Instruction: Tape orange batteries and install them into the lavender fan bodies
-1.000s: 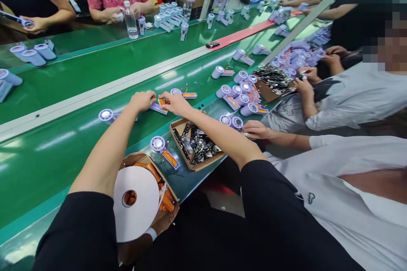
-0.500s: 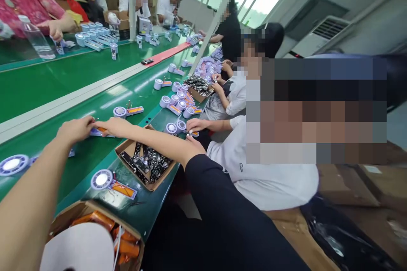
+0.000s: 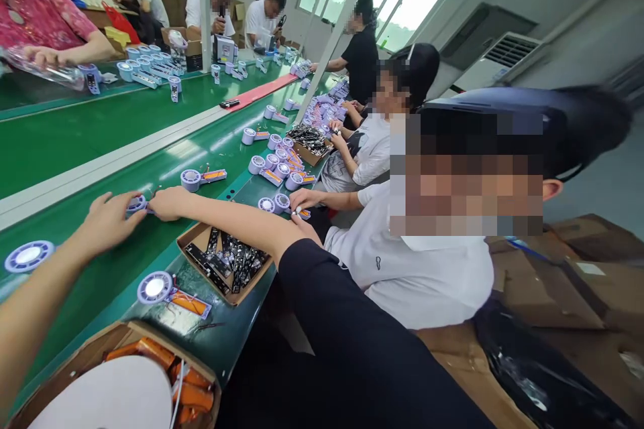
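My left hand (image 3: 107, 220) and my right hand (image 3: 168, 203) reach out over the green conveyor belt (image 3: 90, 127) and meet at a small purple fan part (image 3: 135, 204) lying on it. The fingers of both hands curl around that part, one from each side. A second fan part with an orange battery (image 3: 168, 295) lies nearer to me on the belt's edge, and a third (image 3: 201, 178) lies farther along. A cardboard tray of black circuit boards (image 3: 224, 265) sits under my right forearm.
A box with a white tape roll (image 3: 108, 395) and orange batteries stands at the bottom left. Co-workers sit along the right side with clusters of purple fan parts (image 3: 279, 164). More people work across the belt. Cardboard boxes (image 3: 578, 281) stand at the right.
The view swung up and to the right, bringing the neighbouring worker into view. My hands stayed together on the belt and now hold a round purple fan part instead of the orange-battery piece.
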`<state>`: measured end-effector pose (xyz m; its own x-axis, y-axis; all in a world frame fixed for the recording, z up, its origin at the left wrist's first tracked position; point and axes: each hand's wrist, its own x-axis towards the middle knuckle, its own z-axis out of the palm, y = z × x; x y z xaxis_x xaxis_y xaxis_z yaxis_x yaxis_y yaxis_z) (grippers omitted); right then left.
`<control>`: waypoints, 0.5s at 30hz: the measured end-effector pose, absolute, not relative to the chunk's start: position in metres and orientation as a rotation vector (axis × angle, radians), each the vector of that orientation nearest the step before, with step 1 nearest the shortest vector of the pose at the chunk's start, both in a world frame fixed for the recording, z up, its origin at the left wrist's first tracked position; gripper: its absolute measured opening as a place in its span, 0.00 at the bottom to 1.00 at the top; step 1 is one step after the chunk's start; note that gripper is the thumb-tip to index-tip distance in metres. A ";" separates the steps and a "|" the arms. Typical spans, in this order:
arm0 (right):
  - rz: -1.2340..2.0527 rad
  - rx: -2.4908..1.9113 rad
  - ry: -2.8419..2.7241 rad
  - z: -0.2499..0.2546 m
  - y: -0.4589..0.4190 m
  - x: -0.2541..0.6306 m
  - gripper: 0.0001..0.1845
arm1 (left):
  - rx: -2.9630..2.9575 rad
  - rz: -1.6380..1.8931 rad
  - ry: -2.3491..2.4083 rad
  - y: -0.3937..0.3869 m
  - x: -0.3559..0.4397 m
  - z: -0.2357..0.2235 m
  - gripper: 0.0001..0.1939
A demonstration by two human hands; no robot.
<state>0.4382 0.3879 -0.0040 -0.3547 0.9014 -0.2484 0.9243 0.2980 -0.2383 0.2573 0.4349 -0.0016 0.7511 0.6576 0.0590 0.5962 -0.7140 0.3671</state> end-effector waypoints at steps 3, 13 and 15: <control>-0.434 1.880 2.395 0.014 0.371 0.441 0.12 | 2.589 0.458 0.836 0.358 0.160 0.006 0.33; -0.597 2.097 2.733 0.055 0.291 0.422 0.23 | 2.782 0.082 0.819 0.137 -0.013 0.018 0.46; -0.777 2.109 2.877 0.064 0.244 0.410 0.21 | 2.778 0.031 0.832 0.134 -0.013 0.020 0.48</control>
<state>0.4103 0.2440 0.0639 -0.2481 0.9564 0.1539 0.7490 0.2901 -0.5957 -0.0129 0.1343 0.0199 0.8376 0.5441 -0.0486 0.5390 -0.8088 0.2354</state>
